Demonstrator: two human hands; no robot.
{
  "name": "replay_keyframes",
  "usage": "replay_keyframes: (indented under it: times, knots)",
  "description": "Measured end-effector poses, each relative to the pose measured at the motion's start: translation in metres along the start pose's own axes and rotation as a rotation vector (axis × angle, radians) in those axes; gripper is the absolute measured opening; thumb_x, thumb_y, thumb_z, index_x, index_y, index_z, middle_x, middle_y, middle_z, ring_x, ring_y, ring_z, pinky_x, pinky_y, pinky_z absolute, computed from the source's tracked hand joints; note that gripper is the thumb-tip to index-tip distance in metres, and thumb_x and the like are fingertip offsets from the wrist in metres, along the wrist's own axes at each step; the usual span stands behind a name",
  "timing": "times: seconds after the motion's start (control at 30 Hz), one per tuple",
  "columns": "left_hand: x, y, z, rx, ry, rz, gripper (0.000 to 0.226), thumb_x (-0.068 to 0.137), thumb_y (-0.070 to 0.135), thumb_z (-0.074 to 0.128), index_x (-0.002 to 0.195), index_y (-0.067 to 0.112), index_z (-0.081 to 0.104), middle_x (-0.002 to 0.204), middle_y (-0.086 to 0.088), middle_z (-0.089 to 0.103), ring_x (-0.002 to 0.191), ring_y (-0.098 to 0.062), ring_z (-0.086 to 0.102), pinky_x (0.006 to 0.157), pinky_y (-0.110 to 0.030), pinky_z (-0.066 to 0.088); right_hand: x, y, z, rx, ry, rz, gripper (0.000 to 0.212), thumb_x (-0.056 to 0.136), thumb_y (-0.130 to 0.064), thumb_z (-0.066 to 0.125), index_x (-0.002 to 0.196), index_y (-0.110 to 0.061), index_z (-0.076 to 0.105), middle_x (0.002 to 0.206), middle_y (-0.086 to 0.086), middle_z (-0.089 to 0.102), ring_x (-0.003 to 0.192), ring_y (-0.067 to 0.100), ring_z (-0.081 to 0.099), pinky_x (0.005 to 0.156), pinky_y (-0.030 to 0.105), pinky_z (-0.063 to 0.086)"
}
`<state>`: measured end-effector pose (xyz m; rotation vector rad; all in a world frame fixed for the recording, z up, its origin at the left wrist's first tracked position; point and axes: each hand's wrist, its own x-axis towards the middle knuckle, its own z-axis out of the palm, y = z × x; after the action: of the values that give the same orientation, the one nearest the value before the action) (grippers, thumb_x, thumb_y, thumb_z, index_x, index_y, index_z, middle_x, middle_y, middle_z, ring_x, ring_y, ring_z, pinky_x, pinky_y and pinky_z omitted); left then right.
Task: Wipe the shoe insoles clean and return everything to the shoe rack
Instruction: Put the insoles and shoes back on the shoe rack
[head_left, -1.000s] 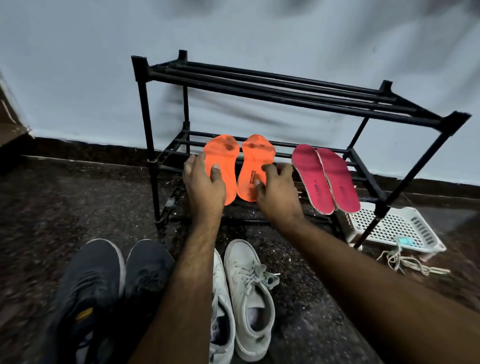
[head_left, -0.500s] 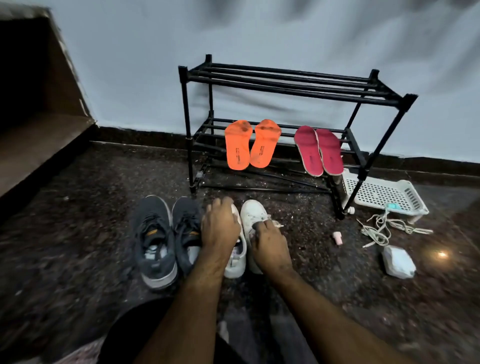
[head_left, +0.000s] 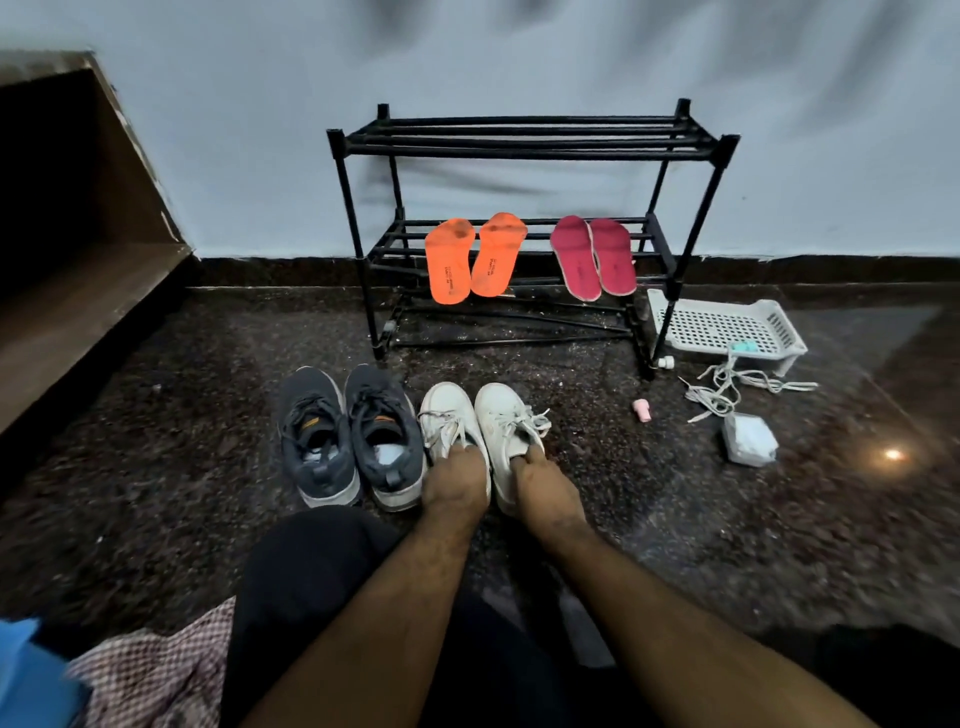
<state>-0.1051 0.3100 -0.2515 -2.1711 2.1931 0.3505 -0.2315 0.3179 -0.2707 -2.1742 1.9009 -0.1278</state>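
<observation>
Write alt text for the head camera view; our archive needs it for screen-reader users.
A person's left hand and right hand each grip one of two white sneakers on a dark floor, beside grey sneakers. Behind, a black shoe rack holds orange insoles and pink insoles on its lower shelf.

home entryway: shoe rack (head_left: 530, 140) by wall, sneakers (head_left: 353, 436) on stone floor (head_left: 156, 415).
</observation>
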Motion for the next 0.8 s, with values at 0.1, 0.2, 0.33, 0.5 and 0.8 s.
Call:
replay_keyframes:
  times: [0.1,0.2,0.33,0.5,0.8]
  knots:
    - [-0.014,0.014,-0.005,-0.004,0.046,0.021,0.029,0.093,0.008,0.050,0.122,0.013,0.054,0.126,-0.010,0.056,0.114,-0.032,0.062,0.090,-0.044,0.051,-0.018,0.012,-0.010,0.094,0.032,-0.010,0.020,0.092,-0.024,0.056,0.107,-0.012,0.059,0.114,0.007,0.052,0.099,0.032,0.059,0.081,0.040,0.050]
    - [-0.028,0.028,-0.005,-0.050,0.134,0.063,0.027,0.093,0.009,0.054,0.119,0.015,0.052,0.123,-0.008,0.056,0.110,-0.031,0.062,0.088,-0.045,0.051,-0.034,0.023,-0.028,0.070,0.121,-0.041,0.019,0.090,-0.025,0.059,0.104,-0.013,0.059,0.111,0.005,0.053,0.099,0.028,0.058,0.077,0.035,0.049]
    - [-0.039,0.034,-0.012,-0.161,0.199,0.115,0.024,0.088,0.016,0.063,0.108,0.018,0.051,0.115,-0.003,0.057,0.101,-0.027,0.063,0.083,-0.044,0.052,-0.051,0.038,-0.058,0.005,0.181,-0.117,0.016,0.087,-0.026,0.059,0.101,-0.018,0.059,0.107,0.001,0.051,0.098,0.023,0.058,0.070,0.035,0.047]
    - [-0.050,0.051,-0.054,-0.154,0.371,0.219,0.021,0.083,0.010,0.061,0.094,0.019,0.046,0.105,-0.002,0.052,0.091,-0.031,0.062,0.073,-0.047,0.050,-0.058,0.049,-0.108,-0.061,0.310,-0.195,0.015,0.081,-0.023,0.064,0.095,-0.020,0.057,0.098,-0.002,0.049,0.091,0.022,0.058,0.066,0.034,0.044]
    - [-0.052,0.083,-0.166,-0.234,0.667,0.391,0.026,0.081,0.013,0.072,0.092,0.020,0.050,0.096,0.004,0.052,0.086,-0.024,0.060,0.064,-0.036,0.043,-0.056,0.047,-0.216,-0.177,0.614,-0.240,0.012,0.081,-0.027,0.061,0.092,-0.021,0.060,0.091,-0.003,0.052,0.085,0.020,0.057,0.059,0.031,0.035]
